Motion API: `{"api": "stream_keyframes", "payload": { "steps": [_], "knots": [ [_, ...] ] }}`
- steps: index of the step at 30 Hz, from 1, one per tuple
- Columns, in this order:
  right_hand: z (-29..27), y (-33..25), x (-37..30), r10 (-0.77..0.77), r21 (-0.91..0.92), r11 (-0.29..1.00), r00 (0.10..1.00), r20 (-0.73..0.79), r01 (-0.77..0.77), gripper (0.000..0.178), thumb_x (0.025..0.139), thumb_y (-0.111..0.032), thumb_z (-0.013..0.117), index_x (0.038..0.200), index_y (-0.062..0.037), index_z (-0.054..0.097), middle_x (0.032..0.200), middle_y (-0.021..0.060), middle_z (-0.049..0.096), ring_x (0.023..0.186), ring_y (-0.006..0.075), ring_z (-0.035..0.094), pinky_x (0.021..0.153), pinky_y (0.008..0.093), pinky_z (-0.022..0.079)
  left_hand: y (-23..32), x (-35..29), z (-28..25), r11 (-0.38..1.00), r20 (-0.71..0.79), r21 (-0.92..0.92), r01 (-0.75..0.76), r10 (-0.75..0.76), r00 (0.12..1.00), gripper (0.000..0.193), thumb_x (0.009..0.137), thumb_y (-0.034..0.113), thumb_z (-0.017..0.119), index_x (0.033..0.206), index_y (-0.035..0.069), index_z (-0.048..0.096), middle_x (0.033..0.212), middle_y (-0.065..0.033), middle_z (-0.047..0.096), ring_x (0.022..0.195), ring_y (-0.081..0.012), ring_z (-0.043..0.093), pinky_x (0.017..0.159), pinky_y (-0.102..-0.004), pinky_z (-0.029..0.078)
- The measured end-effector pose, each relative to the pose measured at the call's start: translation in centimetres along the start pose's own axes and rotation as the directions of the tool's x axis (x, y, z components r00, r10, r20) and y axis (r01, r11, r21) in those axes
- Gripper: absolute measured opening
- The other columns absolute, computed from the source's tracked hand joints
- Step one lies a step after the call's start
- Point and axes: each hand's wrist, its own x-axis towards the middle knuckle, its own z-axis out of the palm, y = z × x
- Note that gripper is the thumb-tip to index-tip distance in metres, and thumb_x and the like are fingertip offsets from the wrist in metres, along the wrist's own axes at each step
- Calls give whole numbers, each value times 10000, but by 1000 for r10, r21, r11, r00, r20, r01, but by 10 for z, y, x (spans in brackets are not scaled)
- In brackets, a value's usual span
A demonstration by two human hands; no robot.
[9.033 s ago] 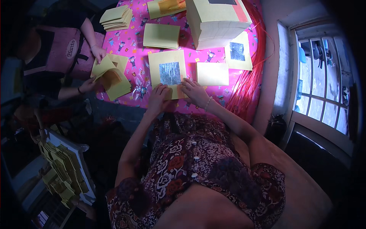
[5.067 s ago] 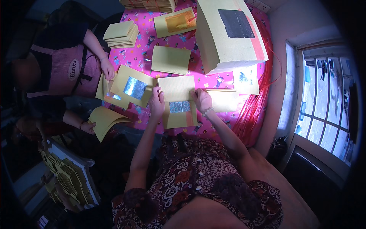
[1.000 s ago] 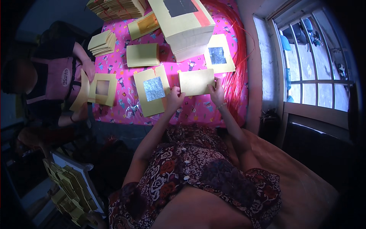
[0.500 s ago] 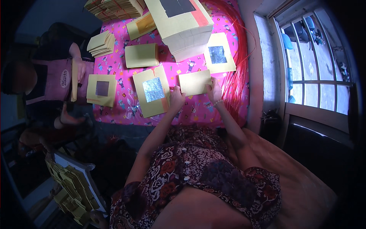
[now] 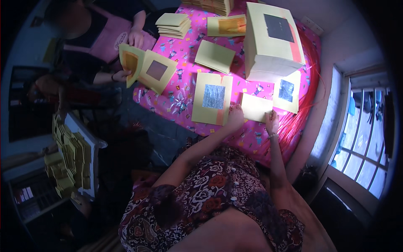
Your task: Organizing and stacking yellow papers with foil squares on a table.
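1. A small yellow sheet (image 5: 257, 108) lies on the pink cloth (image 5: 184, 98), near its front edge.
2. The left hand (image 5: 235, 118) and right hand (image 5: 271, 121) press its lower corners, fingers flat.
3. A windowed envelope (image 5: 212, 98) lies just left; a tall envelope stack (image 5: 268, 42) stands behind.

Tall yellow envelope stack (image 5: 270, 44), dark window, perhaps red-edged, on pink cloth (image 5: 180, 98)

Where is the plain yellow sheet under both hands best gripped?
Probably at its near edge, coming from the person's side: the plain yellow sheet lies flat on the pink cloth, and the left hand and right hand already rest at that edge.
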Motion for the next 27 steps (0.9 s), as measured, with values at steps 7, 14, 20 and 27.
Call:
{"api": "stream_keyframes", "payload": {
  "steps": [7, 14, 20, 27],
  "knots": [
    [-21, -15, 0, 54, 123, 992, 993, -101, -41, 483, 944, -291, 526, 1256, 71, 451, 993, 168, 564, 883, 228, 570, 744, 361, 487, 3, -33, -61, 965, -181, -185, -186, 152, 972, 563, 812, 151, 592, 1264, -88, 357, 1033, -270, 556, 931, -403, 595, 805, -440, 506],
    [-27, -42, -25, -61, 200, 975, 982, -180, 97, 348, 943, -178, 532, 1211, 40, 483, 1039, 101, 515, 889, 149, 534, 705, 286, 487, -93, -63, -118, 862, -470, -439, -253, 20, 883, 282, 863, 115, 601, 1138, 64, 564, 884, -104, 608, 669, -172, 609, 536, -269, 474],
    [-22, -81, -48, -121, 154, 978, 985, -124, 139, 256, 930, -118, 533, 1151, 11, 538, 1014, 91, 545, 895, 153, 557, 678, 276, 482, -199, -50, -148, 992, -699, -87, -96, 7, 715, 280, 829, 99, 604, 1094, 15, 575, 998, -174, 571, 960, -353, 543, 839, -449, 433],
    [-19, -119, -53, -267, 58, 961, 961, -69, 271, 221, 898, -68, 566, 1110, -5, 565, 988, 98, 579, 863, 167, 578, 649, 279, 479, -273, -11, -195, 995, -738, 95, 44, 40, 674, 468, 746, 147, 707, 1165, 29, 534, 1137, -169, 555, 1066, -361, 500, 928, -461, 390]
  ]
}}
